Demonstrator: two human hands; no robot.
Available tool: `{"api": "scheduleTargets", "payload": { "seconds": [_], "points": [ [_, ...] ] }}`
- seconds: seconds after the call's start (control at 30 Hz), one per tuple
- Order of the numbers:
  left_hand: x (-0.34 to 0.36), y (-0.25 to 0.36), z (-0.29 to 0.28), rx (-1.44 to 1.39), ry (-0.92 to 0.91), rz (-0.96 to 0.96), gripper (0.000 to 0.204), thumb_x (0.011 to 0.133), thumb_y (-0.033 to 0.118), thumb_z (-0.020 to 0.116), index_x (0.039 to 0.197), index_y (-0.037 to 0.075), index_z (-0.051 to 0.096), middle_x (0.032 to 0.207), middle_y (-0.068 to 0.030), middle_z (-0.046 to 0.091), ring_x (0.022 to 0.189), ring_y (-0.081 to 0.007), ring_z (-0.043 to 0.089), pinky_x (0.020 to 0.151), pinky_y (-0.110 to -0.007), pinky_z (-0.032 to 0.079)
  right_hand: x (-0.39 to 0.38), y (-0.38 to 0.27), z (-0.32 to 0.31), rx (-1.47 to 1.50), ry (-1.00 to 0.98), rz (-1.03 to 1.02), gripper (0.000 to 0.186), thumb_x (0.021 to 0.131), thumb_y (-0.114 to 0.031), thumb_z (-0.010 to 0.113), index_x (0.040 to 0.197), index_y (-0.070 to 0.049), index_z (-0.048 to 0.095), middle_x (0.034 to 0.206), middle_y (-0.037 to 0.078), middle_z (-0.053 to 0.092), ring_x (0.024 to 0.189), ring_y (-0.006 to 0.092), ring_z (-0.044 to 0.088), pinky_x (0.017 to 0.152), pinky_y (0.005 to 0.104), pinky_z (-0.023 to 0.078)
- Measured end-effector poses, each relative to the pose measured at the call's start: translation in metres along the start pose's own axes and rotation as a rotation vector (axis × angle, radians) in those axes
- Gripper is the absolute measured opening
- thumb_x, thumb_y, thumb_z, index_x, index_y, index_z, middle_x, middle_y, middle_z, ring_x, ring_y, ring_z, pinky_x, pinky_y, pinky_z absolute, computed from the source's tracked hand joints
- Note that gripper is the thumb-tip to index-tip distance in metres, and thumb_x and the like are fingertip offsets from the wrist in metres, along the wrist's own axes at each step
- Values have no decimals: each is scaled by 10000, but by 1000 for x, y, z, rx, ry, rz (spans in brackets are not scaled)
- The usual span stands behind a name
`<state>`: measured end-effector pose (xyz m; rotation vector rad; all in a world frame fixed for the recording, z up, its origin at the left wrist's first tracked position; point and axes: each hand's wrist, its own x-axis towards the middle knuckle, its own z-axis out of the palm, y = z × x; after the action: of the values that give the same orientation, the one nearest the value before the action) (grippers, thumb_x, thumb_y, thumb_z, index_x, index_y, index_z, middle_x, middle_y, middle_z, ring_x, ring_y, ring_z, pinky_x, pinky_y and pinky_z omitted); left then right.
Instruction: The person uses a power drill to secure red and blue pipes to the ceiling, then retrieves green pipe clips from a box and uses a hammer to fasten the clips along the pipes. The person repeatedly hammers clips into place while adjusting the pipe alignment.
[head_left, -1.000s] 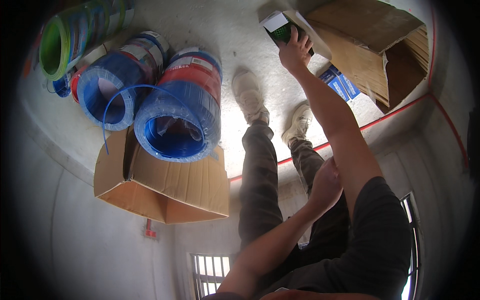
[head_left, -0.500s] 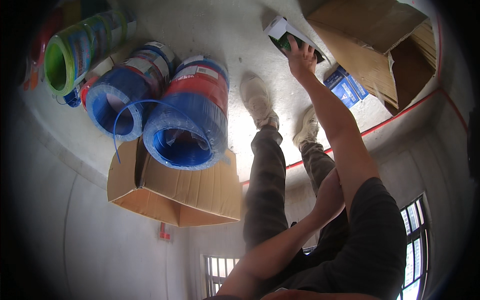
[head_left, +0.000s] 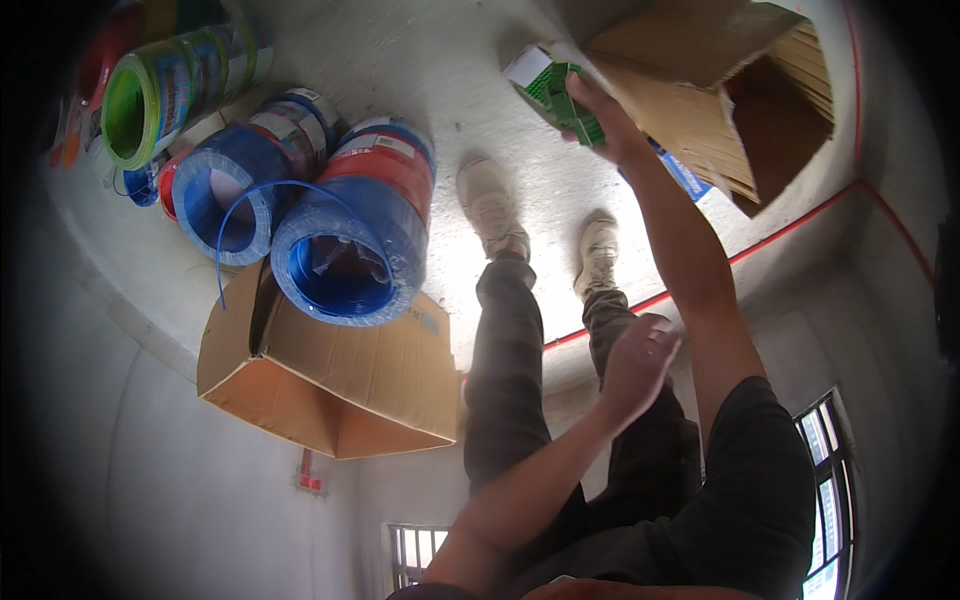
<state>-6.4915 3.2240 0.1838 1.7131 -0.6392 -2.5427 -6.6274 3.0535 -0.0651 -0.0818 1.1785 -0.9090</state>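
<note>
My right hand (head_left: 608,118) reaches out over the floor. Its fingers are closed around a stack of green ridged plastic pieces (head_left: 562,92). Right beside these pieces is a small white box (head_left: 528,66), partly hidden behind them. Nearer to me, my left hand (head_left: 642,362) hovers over my right leg, by the right forearm. It looks empty, its fingers half bent and a little blurred. Past my right wrist lies a blue printed package (head_left: 684,172), partly covered by the forearm.
An open cardboard box (head_left: 690,90) stands at the far right. Left of my feet lie blue wire coils (head_left: 345,270) with a loose wire end (head_left: 222,235), and a green coil (head_left: 128,110). Another open carton (head_left: 340,375) is below them. A red line (head_left: 765,248) runs along the wall base.
My right hand has lifted the green pieces, which were lying in the white box under the fingers. My left hand has come off the right arm and moved up. The view has shifted slightly.
</note>
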Motion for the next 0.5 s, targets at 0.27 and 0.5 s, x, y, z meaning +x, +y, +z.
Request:
{"api": "scheduleTargets", "payload": {
  "seconds": [0.27,0.5],
  "points": [
    [-18,-34,7,-140,239,139,178,970,173,643,1043,12,668,927,-55,662,855,-139,606,781,-280,486,-201,-58,42,116,-216,256,584,1048,-526,458,1504,-161,448,1437,126,575,1152,249,669,722,361,586],
    [-260,-75,34,-880,-79,186,674,1027,611,416,1436,76,430,1359,-143,531,1212,-278,553,958,-512,502,-464,-32,135,-658,-363,-1,540,932,-52,642,1427,-86,429,1219,75,577,1072,180,595,899,341,537]
  ]
}}
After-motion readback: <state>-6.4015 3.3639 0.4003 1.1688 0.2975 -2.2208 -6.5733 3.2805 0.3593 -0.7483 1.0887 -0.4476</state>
